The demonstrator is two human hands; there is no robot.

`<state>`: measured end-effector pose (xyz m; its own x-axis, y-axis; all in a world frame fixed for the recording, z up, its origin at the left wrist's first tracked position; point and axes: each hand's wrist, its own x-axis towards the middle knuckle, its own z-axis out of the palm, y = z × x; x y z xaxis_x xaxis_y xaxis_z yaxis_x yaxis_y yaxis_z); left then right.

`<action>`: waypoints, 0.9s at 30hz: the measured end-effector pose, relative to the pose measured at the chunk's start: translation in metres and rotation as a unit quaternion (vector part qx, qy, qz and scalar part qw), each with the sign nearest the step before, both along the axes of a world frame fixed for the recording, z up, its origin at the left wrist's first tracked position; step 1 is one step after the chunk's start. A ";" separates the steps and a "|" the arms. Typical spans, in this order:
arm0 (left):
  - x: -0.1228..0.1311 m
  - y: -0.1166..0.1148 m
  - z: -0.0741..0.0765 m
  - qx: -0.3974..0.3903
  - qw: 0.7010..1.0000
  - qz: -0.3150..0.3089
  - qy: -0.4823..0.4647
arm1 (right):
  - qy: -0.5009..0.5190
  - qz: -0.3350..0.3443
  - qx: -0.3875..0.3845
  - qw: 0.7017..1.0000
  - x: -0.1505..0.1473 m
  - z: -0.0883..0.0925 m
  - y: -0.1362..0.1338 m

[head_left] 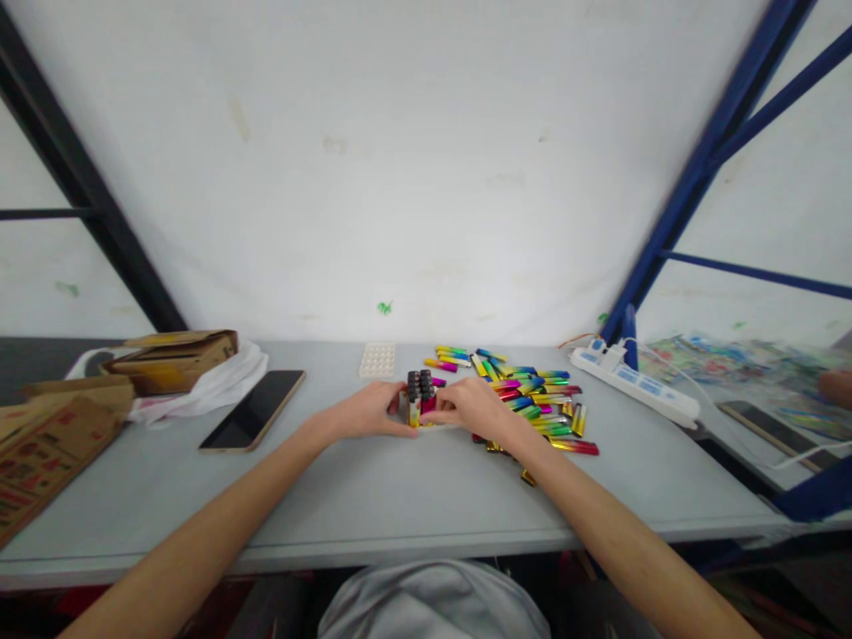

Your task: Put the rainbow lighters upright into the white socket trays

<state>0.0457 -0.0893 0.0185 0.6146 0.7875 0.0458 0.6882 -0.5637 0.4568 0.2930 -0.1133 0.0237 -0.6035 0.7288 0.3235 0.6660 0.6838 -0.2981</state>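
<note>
Several shiny rainbow-coloured lighters stand upright in a small cluster at the middle of the grey table. My left hand curls against the cluster's left side. My right hand pinches it from the right, fingers closed on the lighters. A loose pile of the same lighters lies flat just right of my right hand. A small white tray with round holes lies behind the cluster.
A dark phone lies left of my hands. Cardboard boxes and a white plastic bag sit at far left. A white power strip lies at right near blue frame bars. Another person's hand shows at far right.
</note>
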 end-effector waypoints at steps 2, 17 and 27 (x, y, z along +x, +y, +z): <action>-0.001 0.002 -0.001 0.005 1.000 0.006 0.005 | 0.026 0.025 -0.021 0.999 0.006 -0.001 -0.001; -0.008 -0.004 0.010 -0.038 0.999 -0.016 -0.008 | -0.064 -0.071 0.046 0.994 0.052 -0.004 0.060; -0.012 -0.003 0.010 -0.060 0.998 -0.034 -0.007 | -0.198 -0.185 0.020 0.962 0.013 -0.011 0.082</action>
